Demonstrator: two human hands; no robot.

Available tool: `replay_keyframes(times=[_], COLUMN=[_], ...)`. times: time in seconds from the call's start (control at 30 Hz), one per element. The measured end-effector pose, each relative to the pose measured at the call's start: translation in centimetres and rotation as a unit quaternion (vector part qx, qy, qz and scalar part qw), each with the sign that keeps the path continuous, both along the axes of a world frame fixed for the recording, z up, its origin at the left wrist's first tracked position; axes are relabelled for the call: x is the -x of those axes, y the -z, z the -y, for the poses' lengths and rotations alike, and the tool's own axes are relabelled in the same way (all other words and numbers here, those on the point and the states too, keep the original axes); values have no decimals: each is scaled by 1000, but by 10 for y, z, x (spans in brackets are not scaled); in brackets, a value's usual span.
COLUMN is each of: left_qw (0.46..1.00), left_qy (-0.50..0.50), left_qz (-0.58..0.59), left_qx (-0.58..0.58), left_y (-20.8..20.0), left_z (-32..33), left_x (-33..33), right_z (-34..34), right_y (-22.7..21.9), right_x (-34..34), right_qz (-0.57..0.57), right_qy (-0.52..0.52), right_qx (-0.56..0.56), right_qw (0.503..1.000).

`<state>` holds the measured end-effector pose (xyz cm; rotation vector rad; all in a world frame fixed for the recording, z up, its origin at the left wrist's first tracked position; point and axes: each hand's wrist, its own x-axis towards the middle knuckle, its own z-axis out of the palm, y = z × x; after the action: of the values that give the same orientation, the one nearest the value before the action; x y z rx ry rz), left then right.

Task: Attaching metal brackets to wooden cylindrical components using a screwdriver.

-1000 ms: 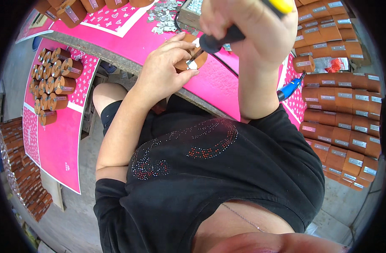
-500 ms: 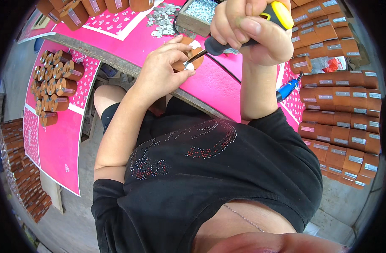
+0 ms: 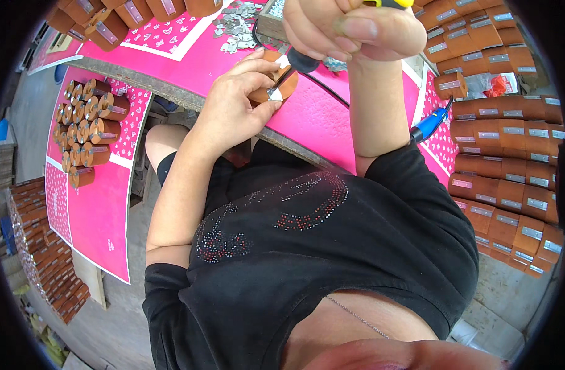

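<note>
My left hand (image 3: 236, 105) grips a brown cylinder (image 3: 276, 86) with a metal tab, pressed onto the pink table cover (image 3: 319, 120). My right hand (image 3: 341, 28) is fisted around a yellow-and-black screwdriver (image 3: 301, 61) held upright. Its dark tip meets the metal tab on the end of the cylinder. The right fist fills the top middle of the view and hides most of the handle.
Finished brown cylinders (image 3: 85, 126) lie in rows on a pink sheet at my left. Stacks of the same cylinders (image 3: 511, 166) line the right side. Loose metal tabs (image 3: 236, 24) lie on the table beyond, beside a box. A blue-handled tool (image 3: 430, 123) rests at right.
My right hand with the screwdriver has shifted left and closer to the camera, while the tip stays at the cylinder's tab. The left hand keeps holding the cylinder in place.
</note>
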<state>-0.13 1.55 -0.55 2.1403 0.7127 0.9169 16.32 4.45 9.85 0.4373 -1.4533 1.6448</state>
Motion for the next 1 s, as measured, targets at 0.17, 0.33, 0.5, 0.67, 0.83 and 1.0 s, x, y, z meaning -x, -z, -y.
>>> replay_keyframes(times=[0.17, 0.33, 0.5, 0.67, 0.83, 1.0], left_qw=[1000, 1000, 1000, 1000, 998, 999], left_qy=[5, 2, -18, -8, -2, 14], left_qz=[-9, -21, -13, -24, -5, -15], left_qx=[17, -14, -3, -3, 62, 33], left_y=[-3, -6, -4, -7, -12, -9], left_z=[1, 1, 4, 0, 1, 0], left_x=[-1, 2, 0, -2, -1, 1], right_z=[-7, -2, 3, -4, -2, -10], right_y=[7, 6, 4, 8, 4, 5], right_x=[3, 1, 3, 3, 6, 4], right_qz=[-17, -11, -14, -5, -14, -3], right_qy=[-20, -12, 25, 38, 53, 25], right_qx=[35, 33, 47, 9, 45, -13], right_qw=[999, 999, 998, 999, 997, 1000])
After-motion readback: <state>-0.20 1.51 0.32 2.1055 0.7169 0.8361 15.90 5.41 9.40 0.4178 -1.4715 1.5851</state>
